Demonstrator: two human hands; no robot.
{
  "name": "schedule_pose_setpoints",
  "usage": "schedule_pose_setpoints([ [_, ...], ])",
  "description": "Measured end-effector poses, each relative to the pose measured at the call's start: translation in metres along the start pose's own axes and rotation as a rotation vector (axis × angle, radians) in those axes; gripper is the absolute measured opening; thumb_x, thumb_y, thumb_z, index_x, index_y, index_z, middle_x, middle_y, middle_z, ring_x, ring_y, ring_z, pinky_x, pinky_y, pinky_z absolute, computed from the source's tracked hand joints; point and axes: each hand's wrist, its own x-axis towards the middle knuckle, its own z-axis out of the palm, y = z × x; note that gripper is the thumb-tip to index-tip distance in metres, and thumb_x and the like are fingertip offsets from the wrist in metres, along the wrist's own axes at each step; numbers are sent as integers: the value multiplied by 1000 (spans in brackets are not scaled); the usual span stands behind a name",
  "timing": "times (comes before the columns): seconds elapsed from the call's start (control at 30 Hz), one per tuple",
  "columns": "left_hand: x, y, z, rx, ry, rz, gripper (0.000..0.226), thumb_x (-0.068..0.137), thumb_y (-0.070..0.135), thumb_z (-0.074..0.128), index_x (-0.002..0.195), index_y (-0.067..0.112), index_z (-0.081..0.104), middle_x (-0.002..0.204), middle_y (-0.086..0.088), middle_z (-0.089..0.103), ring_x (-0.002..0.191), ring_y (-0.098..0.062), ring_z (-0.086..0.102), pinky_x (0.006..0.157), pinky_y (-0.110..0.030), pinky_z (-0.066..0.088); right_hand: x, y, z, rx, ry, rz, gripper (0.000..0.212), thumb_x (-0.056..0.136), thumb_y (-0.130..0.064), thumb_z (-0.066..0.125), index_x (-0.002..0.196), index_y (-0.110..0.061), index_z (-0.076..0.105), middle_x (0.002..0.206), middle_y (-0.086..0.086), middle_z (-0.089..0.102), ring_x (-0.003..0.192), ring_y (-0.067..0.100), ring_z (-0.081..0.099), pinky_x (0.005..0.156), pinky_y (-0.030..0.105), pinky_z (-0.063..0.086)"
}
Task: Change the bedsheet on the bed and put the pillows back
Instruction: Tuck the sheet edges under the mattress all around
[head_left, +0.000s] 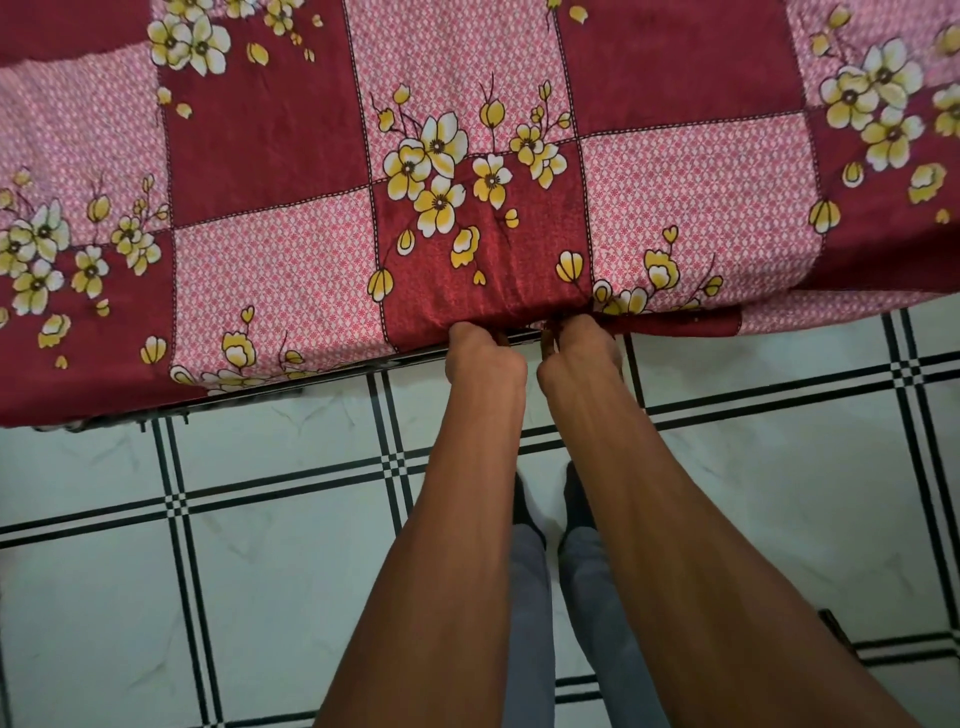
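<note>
Forearms: 2, reaching from the camera to the bed's near edge.
Bedsheet (467, 156): red and pink check with yellow flowers, spread over the bed, hem hanging at the near edge.
Left hand (485, 356): at the hem, fingers hidden under the cloth; grip cannot be told.
Right hand (582, 353): just beside it, likewise hidden.
Handling: soft, light, wrinkles easily; best taken at the hem.
Floor (753, 467): white tiles below the bed.
</note>
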Motion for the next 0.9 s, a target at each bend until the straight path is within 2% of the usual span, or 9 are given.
schedule_pose_setpoints([
  [0.07, 7, -2, -8, -71, -100, -11, 13, 101, 5, 51, 108, 9, 61, 109, -8, 63, 84, -16, 58, 80, -24, 56, 16, -2, -5, 118, 48, -50, 25, 96, 1, 57, 116, -5, 70, 105, 11, 74, 77, 10, 63, 65, 19, 56],
  [0.13, 13, -2, -18, -83, -163, -14, 15, 98, -5, 51, 97, 6, 61, 102, -11, 64, 86, -18, 59, 98, -26, 54, 26, -3, -5, 144, 38, -78, 27, 97, 0, 57, 119, -10, 68, 112, 10, 73, 87, 15, 67, 76, 26, 61],
  [0.23, 18, -2, -26, -113, -217, -15, 21, 96, -9, 51, 104, 5, 63, 104, -16, 63, 90, -22, 61, 87, -29, 60, 32, -10, -5, 172, 25, -89, 19, 100, -4, 57, 116, -11, 64, 112, 11, 73, 89, 18, 70, 74, 29, 63],
  [0.37, 19, -1, -19, -139, -230, 11, 31, 102, 2, 47, 130, 2, 60, 130, -19, 61, 114, -29, 59, 101, -42, 56, 38, -10, -12, 257, -2, -79, 28, 102, -3, 54, 129, -3, 62, 120, 20, 71, 91, 24, 73, 77, 33, 64],
  [0.53, 18, -1, -26, -299, -308, -46, 32, 107, 17, 36, 126, 5, 60, 121, -16, 66, 119, -32, 61, 113, -54, 43, 38, -7, -29, 340, -274, -52, 43, 99, 5, 41, 138, -3, 58, 136, 20, 63, 128, 29, 60, 106, 46, 52],
  [0.63, 23, -5, -31, -145, -324, 15, 31, 108, 23, 42, 127, 8, 61, 123, -15, 67, 119, -31, 64, 107, -52, 50, 43, -19, -28, 116, -339, -70, 43, 104, -5, 37, 141, -12, 56, 137, 13, 64, 126, 28, 63, 94, 47, 57],
  [0.73, 26, -9, -43, 85, -191, 98, 25, 102, 25, 59, 111, 4, 67, 114, -17, 73, 103, -31, 73, 91, -42, 61, 40, -27, -44, -166, -259, -134, 29, 102, -12, 58, 130, -5, 62, 119, 17, 73, 104, 29, 75, 83, 43, 63],
  [0.8, 23, -15, -52, 167, -117, 130, 18, 96, 16, 68, 108, 2, 71, 101, -16, 75, 96, -29, 75, 88, -38, 62, 37, -27, -70, -218, -148, -172, 32, 93, -13, 75, 119, 3, 64, 104, 21, 76, 91, 30, 78, 81, 40, 64],
  [0.9, 16, -32, -51, 194, -155, 114, 12, 94, 4, 67, 105, 6, 71, 83, -10, 73, 79, -23, 73, 80, -32, 63, 36, -33, -101, -232, -128, -215, 23, 96, -12, 71, 115, 0, 66, 106, 21, 76, 92, 28, 78, 82, 37, 64],
])
